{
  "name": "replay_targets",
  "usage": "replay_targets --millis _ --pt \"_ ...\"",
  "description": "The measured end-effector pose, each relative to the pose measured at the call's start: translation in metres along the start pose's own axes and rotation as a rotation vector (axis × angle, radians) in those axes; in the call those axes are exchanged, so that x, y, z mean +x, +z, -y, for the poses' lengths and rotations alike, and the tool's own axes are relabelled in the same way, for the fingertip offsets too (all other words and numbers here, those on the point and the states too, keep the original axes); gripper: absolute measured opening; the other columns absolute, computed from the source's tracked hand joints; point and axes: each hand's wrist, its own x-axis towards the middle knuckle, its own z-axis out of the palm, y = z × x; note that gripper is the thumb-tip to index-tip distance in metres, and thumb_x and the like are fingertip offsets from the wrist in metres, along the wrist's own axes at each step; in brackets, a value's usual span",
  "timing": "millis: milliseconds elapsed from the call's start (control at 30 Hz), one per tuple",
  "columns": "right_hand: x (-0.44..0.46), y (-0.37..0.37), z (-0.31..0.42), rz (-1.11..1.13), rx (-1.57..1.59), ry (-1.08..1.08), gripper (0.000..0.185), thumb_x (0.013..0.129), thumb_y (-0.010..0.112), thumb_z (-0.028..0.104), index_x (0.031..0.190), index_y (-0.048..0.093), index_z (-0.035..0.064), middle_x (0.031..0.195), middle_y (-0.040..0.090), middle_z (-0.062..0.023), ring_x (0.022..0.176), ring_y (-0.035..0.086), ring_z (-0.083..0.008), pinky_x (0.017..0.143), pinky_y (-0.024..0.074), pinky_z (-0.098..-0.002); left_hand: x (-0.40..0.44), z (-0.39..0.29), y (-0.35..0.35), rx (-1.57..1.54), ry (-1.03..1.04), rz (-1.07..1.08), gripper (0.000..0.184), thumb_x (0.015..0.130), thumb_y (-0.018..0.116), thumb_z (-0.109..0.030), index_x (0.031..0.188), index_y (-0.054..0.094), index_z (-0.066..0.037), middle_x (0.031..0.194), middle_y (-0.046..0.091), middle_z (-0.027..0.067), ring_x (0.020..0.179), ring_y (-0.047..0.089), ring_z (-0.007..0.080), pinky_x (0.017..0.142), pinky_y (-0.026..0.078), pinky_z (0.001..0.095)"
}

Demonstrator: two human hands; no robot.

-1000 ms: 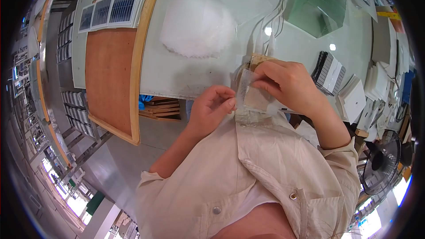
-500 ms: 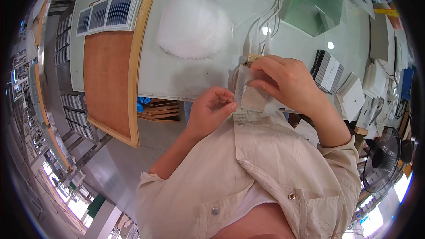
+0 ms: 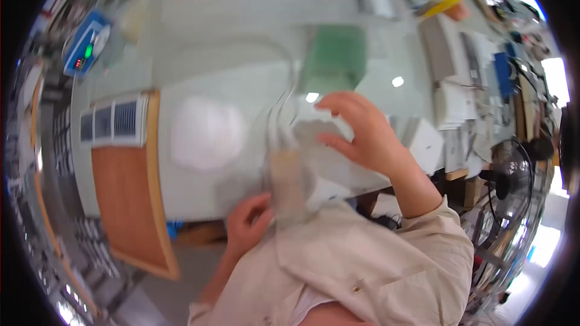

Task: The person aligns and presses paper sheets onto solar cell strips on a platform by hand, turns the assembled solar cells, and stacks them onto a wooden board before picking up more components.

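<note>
My right hand is over the table with thumb and fingers apart, and nothing shows between them. Below it lies a shadow, and the hand hides part of the tabletop. My left hand is at the table's front edge, fingers curled and smeared by motion. Right beside it is a beige block with pale cables running to its back end. Whether the left fingers hold anything, I cannot make out. A white round pile sits left of the block, and a stack of green glass sheets stands behind my right hand.
A brown board with a wooden rim overhangs the table's left edge, dark-celled white panels at its top. A blue device stands far left. White sheets and boxes line the right, with a fan beyond.
My right hand has left the clear sheet at the block and moved out over the table, fingers spreading. My left hand stays beside the block. The whole view has shifted and blurred.
</note>
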Motion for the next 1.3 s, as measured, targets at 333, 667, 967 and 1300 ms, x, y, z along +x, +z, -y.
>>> replay_targets --millis 333,667,967,1300 --pt "0.105 -0.116 -0.124 0.091 -0.190 0.093 0.095 0.063 0.076 0.033 0.137 0.021 0.0112 0.138 0.031 -0.0075 0.127 0.028 -0.0252 0.104 0.0227 -0.0353 0.000 0.001 0.003 -0.239 -0.035 -0.016 0.029 0.078 0.056 0.005 0.106 0.054 0.001 0.079 0.053 0.0026 0.067 0.052 0.0079 0.060 0.044 0.0201" --pt "0.111 -0.118 -0.138 0.056 -0.074 0.099 0.087 0.063 0.077 0.023 0.134 0.027 0.0157 0.127 0.046 -0.0061 0.119 0.038 -0.0205 0.098 0.0300 -0.0350 0.002 0.005 -0.001 -0.190 0.027 0.044 0.030 0.079 0.055 0.003 0.109 0.053 0.000 0.076 0.053 0.0017 0.065 0.051 0.0067 0.059 0.042 0.0186" --pt "0.111 -0.116 -0.127 -0.006 -0.091 0.099 0.087 0.064 0.077 0.025 0.134 0.027 0.0168 0.125 0.048 -0.0111 0.116 0.043 -0.0220 0.097 0.0328 -0.0319 0.002 0.001 0.001 -0.218 0.054 0.047 0.031 0.080 0.054 0.004 0.111 0.052 0.001 0.077 0.054 0.0023 0.067 0.050 0.0066 0.061 0.041 0.0185" --pt "0.114 -0.117 -0.121 0.037 -0.136 0.094 0.084 0.066 0.075 0.026 0.135 0.027 0.0173 0.126 0.047 -0.0113 0.116 0.043 -0.0222 0.098 0.0312 -0.0318 0.002 0.004 0.000 -0.235 0.066 0.062 0.032 0.079 0.054 0.005 0.111 0.051 0.001 0.079 0.054 0.0025 0.070 0.050 0.0066 0.063 0.042 0.0194"
